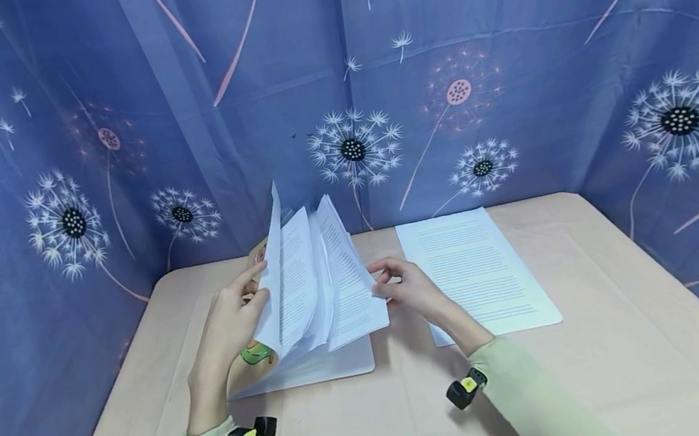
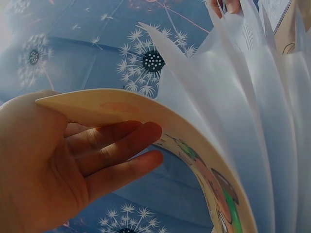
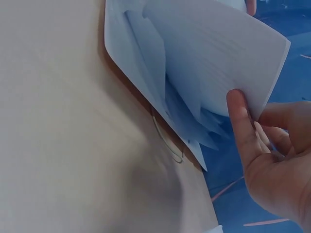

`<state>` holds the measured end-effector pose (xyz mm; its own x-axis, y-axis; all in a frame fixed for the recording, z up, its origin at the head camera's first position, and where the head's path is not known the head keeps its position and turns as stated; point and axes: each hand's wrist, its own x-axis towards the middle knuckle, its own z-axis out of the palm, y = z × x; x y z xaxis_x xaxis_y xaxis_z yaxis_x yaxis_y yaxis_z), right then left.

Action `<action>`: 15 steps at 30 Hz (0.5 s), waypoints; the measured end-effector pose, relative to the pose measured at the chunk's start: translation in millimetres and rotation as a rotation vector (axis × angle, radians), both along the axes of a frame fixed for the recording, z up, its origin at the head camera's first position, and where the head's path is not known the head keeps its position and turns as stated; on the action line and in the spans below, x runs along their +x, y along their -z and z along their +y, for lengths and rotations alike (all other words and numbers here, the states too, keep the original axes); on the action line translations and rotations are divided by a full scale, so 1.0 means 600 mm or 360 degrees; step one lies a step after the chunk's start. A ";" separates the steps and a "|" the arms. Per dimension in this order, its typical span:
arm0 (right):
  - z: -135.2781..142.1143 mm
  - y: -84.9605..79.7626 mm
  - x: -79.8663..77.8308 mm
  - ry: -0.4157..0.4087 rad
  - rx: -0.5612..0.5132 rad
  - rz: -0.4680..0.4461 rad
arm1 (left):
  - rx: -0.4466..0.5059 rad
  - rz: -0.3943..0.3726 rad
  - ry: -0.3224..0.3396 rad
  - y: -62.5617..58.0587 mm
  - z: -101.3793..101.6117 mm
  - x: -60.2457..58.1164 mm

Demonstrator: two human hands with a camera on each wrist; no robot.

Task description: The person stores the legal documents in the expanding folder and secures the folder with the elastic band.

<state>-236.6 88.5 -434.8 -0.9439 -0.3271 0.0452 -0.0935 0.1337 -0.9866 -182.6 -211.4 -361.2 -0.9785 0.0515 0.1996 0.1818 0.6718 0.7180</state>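
The folder (image 1: 344, 366) lay opened on the left half of the table, its long axis running away from the person toward the back and its short, rounded near edge facing the person. Its pages (image 1: 294, 279) stood fanned out and tilted, the far corners pointing up at the curtain and the printed faces partly turned to the right.

The left hand (image 1: 226, 327) grasped the folder's left side by the edge; in the left wrist view the tan cover (image 2: 114, 104), with coloured drawings on its curved part, sat between thumb and fingers, though the thumb was mostly hidden. The right hand (image 1: 407, 286) pinched the outer right edge of the pages, its thumb laid on the paper in the right wrist view.

A loose sheet (image 1: 476, 274) of print lay flat on the right, its long axis also running front to back, the far end slanting a little left. A strip of tabletop separated it from the folder, with the right hand above that gap. The table (image 1: 412, 412) offered a broad stretch in front of both and more to the right of the sheet. Behind, the blue dandelion curtain (image 1: 281, 123) rose at the table's far edge, near the sheet's far end, leaving little room there.
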 end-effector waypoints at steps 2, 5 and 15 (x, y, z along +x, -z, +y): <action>-0.005 0.003 -0.001 -0.0009 0.0001 0.0008 | 0.0002 -0.0006 0.0002 0.000 0.000 -0.001; -0.013 0.008 -0.002 -0.0032 0.0003 0.0021 | 0.0010 -0.0018 0.0004 0.000 0.000 -0.001; -0.041 0.018 -0.003 -0.0049 0.0008 0.0058 | -0.0005 -0.0006 -0.0005 0.001 -0.001 -0.001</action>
<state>-238.5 64.1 -445.8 -0.9312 -0.3561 0.0778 -0.1337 0.1351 -0.9818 -183.0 -211.7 -361.6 -0.9794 0.0489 0.1960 0.1771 0.6745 0.7167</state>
